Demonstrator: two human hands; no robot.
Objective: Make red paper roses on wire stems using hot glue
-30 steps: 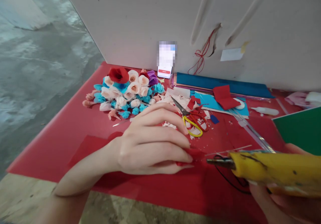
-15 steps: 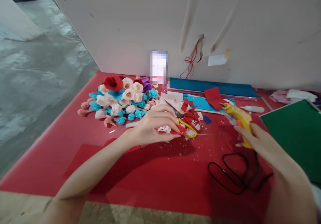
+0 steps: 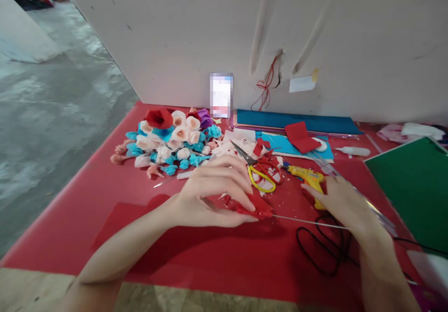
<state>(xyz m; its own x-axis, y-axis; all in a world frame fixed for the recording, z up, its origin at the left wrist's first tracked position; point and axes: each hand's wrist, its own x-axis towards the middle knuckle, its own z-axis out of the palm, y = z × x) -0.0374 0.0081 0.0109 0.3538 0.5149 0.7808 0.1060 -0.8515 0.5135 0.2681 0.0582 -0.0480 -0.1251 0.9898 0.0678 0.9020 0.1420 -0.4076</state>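
View: head camera, looking down over a red-covered worktop (image 3: 196, 265) set against a white panel (image 3: 168, 32).
Left hand: the left hand (image 3: 217, 193) is near the middle of the worktop, its fingers (image 3: 241, 199) clamped on a red paper flower (image 3: 259, 204).
Red flower: in the left hand, over the worktop, with a thin stem (image 3: 308, 221) running right toward the other wrist.
Right hand: the right hand (image 3: 346, 204) has its fingers closed round a yellow glue gun (image 3: 310, 179), nozzle pointing left; some fingertips are hidden.
Cord: black loops (image 3: 344, 250) lie below the gun.
Scissors: open-bladed scissors (image 3: 251, 160), one handle yellow, lie among paper scraps (image 3: 233, 146) just beyond the left hand.
Finished blooms: a heap of red, white, blue and purple paper flowers (image 3: 175, 142) sits at the left rear.
Phone: a lit phone (image 3: 221, 95) stands against the panel, its screen blurred.
Rear right: a folded red paper piece (image 3: 301, 137) overlaps light-blue sheets (image 3: 278, 143); a white bottle (image 3: 355, 151) lies near a green board (image 3: 413, 190).
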